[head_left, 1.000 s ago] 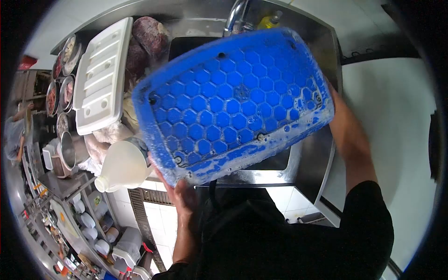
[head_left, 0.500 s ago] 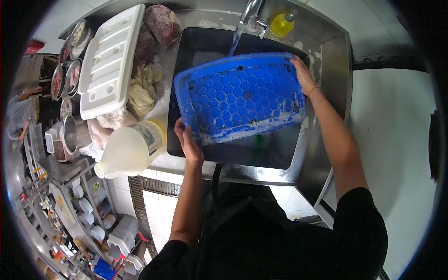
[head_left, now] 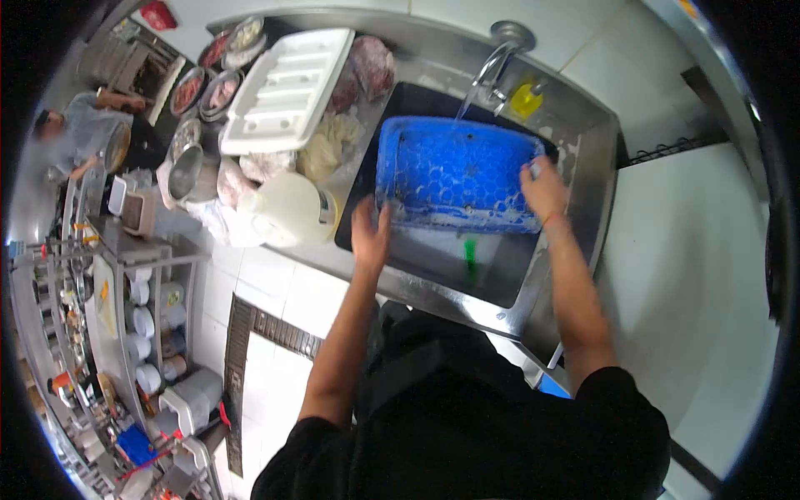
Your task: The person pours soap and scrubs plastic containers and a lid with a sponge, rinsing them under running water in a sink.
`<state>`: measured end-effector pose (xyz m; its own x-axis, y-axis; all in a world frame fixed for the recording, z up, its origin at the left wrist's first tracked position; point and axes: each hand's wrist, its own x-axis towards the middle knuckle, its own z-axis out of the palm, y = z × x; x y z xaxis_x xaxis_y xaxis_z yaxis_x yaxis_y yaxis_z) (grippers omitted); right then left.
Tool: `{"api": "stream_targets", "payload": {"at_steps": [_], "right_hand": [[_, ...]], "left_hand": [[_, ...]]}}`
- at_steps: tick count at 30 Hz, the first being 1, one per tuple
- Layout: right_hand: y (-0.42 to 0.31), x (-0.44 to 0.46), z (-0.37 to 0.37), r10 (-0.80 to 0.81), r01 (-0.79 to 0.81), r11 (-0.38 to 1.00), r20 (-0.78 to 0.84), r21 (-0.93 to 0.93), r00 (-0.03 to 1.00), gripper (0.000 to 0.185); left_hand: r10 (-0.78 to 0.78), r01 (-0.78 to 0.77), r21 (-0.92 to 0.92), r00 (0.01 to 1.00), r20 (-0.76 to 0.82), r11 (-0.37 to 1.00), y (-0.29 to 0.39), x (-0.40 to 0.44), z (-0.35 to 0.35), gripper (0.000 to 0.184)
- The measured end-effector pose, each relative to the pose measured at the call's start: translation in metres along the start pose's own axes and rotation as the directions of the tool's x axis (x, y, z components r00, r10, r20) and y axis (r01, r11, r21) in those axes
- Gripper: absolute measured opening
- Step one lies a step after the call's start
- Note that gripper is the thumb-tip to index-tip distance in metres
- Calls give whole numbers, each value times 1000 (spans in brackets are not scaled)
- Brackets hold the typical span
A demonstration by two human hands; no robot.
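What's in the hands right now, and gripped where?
The blue tray, at its two short ends: left hand at one lower corner, right hand at the opposite end. Finger contact is too blurred to confirm.

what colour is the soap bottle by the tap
The small soap bottle is yellow, seen best in the head view.

Glossy metal sink [head_left: 575, 212]; wet, ribbed-looking blue plastic tray [head_left: 467, 171] inside; at its nine o'clock, rumpled matt cloth [head_left: 329, 148] and smooth, cloudy plastic jug [head_left: 287, 208].
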<state>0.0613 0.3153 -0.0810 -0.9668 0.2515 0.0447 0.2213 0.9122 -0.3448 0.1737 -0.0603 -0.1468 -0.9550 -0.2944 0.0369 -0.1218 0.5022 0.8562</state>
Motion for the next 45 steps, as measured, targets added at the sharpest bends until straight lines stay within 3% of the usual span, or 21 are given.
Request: {"api": "stream_targets", "payload": {"at_steps": [3,4,5,7,10,12,13,17,22,23,24,26,29,32,34,36,37,39,40,41,45], "right_hand": [[-24,4,-8,-46,43,987,22,157,999,36],[-22,32,2,-10,-2,935,32,354,999,35],[-20,73,23,16,-41,842,50,539,999,35],[-7,162,67,-43,-436,388,488,812,872,34],[-9,226,136,67,-551,402,577,731,814,34],[-10,242,147,53,-622,320,642,715,765,35],[-13,243,139,37,-608,407,653,682,757,32],[6,258,129,-1,-679,282,708,678,707,27],[-13,241,109,67,-716,66,713,695,698,27],[-14,236,106,63,-705,69,702,706,710,26],[-12,229,103,62,-691,66,689,719,722,26],[3,198,89,30,-582,84,581,809,813,23],[-21,78,19,102,-403,29,398,915,912,25],[-32,-61,-22,171,-294,54,281,954,944,26],[-33,-150,-38,145,-306,190,282,933,948,30],[-15,-232,-37,96,-354,388,345,851,934,27],[-11,-272,-35,111,-346,444,332,826,937,25],[23,-342,-21,-126,84,779,24,621,992,27],[29,-376,-29,34,-143,828,205,542,978,26],[19,-408,-53,74,-220,830,289,513,954,28],[70,-497,-41,16,-85,951,229,296,973,35]], "left_hand": [[-110,110,-155,994,13,982,-3,-59,-37,39],[-129,132,-131,991,31,983,15,-72,-58,32],[-127,131,-113,991,45,985,6,-82,-70,27],[-133,132,-24,991,-13,991,2,-93,-98,22],[-226,239,54,957,-181,970,8,-97,-134,24],[-145,186,130,951,-273,974,18,-93,-156,30],[-131,171,109,944,-302,979,19,-89,-165,34],[-68,124,113,910,-409,986,29,-59,-182,65],[-55,112,201,962,-266,973,48,-7,-202,82],[-141,179,173,968,-208,969,41,3,-208,80],[-124,133,31,971,-203,991,46,9,-211,59],[-187,189,157,982,-28,969,55,14,-228,31],[-104,102,304,994,-9,947,63,-2,-230,36],[110,-99,87,986,-127,991,48,-42,-234,39],[137,-119,105,972,-189,987,66,-78,-265,40],[140,-132,80,985,-103,988,89,-125,-297,30],[127,-121,66,987,-95,990,88,-151,-309,30],[107,-105,21,992,-70,994,78,-198,-332,29],[95,-96,-12,994,-49,995,62,-219,-341,28],[81,-82,-44,996,-27,996,47,-238,-349,26],[-219,203,142,970,110,969,-45,-310,-371,32]]}}
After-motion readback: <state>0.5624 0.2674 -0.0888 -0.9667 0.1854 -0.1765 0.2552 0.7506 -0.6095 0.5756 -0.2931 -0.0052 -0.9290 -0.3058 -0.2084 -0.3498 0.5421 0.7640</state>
